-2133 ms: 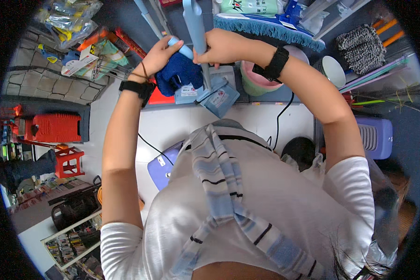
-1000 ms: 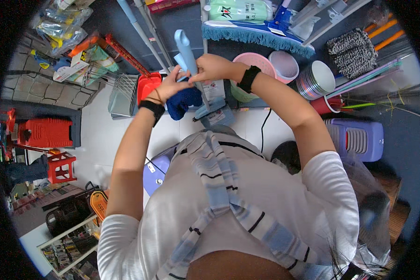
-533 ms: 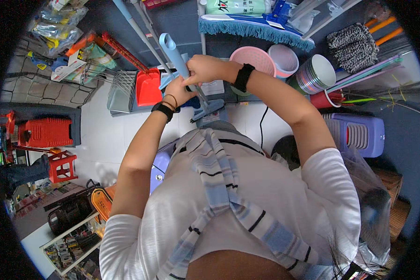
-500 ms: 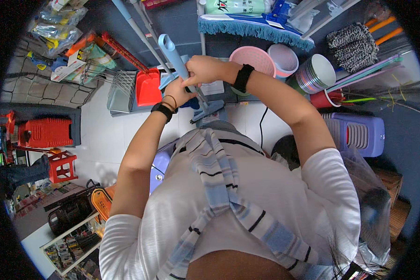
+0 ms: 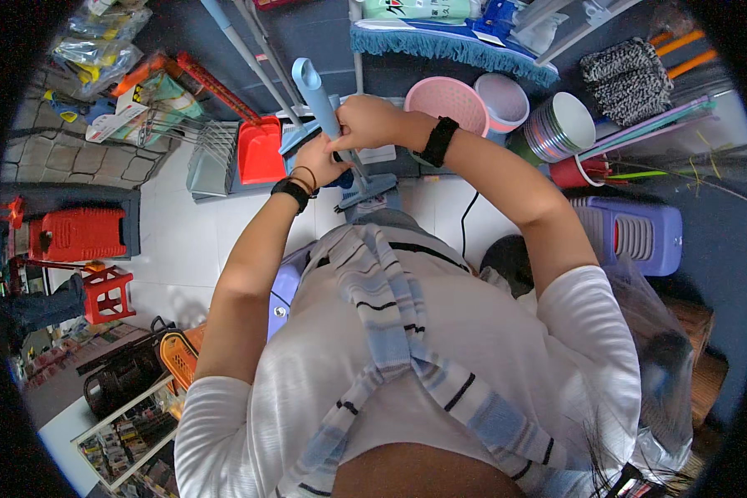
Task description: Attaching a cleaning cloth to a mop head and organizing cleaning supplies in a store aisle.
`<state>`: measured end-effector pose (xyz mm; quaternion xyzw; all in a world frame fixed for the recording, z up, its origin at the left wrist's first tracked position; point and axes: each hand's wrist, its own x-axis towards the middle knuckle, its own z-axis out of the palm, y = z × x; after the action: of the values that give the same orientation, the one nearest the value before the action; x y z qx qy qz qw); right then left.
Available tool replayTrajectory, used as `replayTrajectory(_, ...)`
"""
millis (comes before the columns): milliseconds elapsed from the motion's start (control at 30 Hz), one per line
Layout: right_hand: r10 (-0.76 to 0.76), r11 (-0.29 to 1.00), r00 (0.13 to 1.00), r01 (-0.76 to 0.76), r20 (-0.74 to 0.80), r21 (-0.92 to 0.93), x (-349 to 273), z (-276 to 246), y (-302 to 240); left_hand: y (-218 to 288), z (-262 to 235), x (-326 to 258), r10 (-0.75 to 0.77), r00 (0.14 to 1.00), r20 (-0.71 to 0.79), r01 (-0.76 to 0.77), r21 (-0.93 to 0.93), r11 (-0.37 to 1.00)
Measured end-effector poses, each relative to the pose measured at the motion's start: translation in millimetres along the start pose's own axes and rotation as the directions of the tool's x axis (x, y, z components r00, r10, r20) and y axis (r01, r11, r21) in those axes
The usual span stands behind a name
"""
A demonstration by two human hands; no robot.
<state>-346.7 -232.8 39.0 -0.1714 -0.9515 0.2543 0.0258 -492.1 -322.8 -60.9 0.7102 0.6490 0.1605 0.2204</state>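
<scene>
My right hand [image 5: 372, 123] is closed around a light-blue handle [image 5: 314, 93] with a hanging loop at its top. My left hand [image 5: 319, 159] is closed lower on the same long tool, just below the right, with both thumbs close together. The handle leans slightly to the left. Below the hands a grey shaft runs down toward a blue-grey head [image 5: 367, 194] on the floor, which looks like a broom head; my hands hide part of the join. A blue piece with comb-like teeth [image 5: 297, 137] shows beside my left hand.
A red dustpan [image 5: 261, 151] and grey dustpans [image 5: 212, 170] stand at the left. Pink basket [image 5: 448, 104], stacked buckets [image 5: 568, 124] and a blue mop [image 5: 452, 48] are at the back right. A purple stool [image 5: 639, 236] stands right; red stools [image 5: 108, 295] stand far left.
Both hands keep their hold on the light-blue handle. Its looped top has shifted slightly to the right, and the whole view has moved a little.
</scene>
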Motion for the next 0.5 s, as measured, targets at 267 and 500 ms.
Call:
replayTrajectory(267,0.055,0.996,0.993,-0.063,-0.103,-0.07,-5,10,2,0,9,2,0.026,0.999,-0.038,-0.026,0.004,1.0)
replayTrajectory(500,0.045,0.991,0.946,0.0,-0.322,0.137,-11,23,19,-2,-5,3,0.115,0.993,-0.026,-0.116,-0.032,0.993)
